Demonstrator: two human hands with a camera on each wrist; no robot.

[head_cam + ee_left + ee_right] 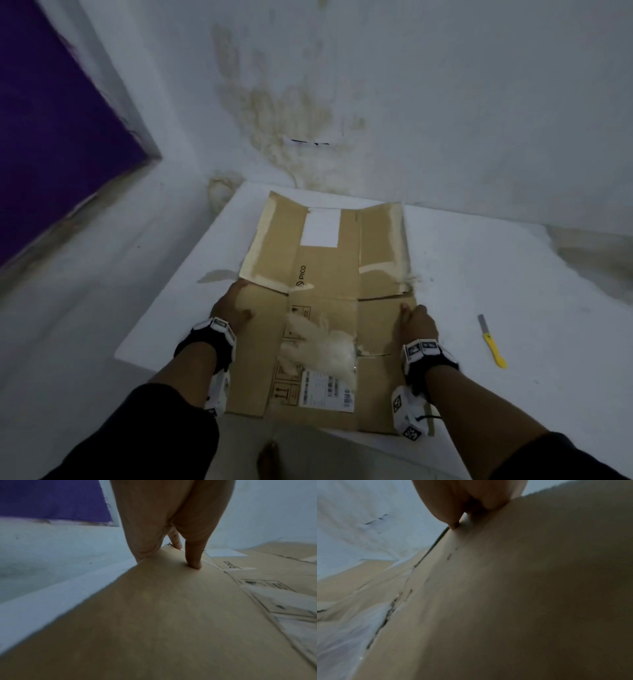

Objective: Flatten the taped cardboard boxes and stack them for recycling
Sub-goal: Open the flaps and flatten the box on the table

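A flattened brown cardboard box [329, 260] with a "PICO" print and a shipping label lies opened out on the white table [479, 267]. A wad of peeled clear tape [318, 342] sits on its middle. My left hand [233, 308] grips the box's left edge, thumb [193, 561] pressed on top of the cardboard [154, 615] and the other fingers at the edge. My right hand [418, 318] grips the right edge the same way, thumb on top. In the right wrist view the cardboard [505, 588] fills the frame below the hand [462, 496].
A yellow-handled utility knife [491, 341] lies on the table right of the box. A stained white wall [308, 102] stands directly behind the table, and a purple door [51, 120] is at the left. A bare foot [270, 459] shows on the floor below.
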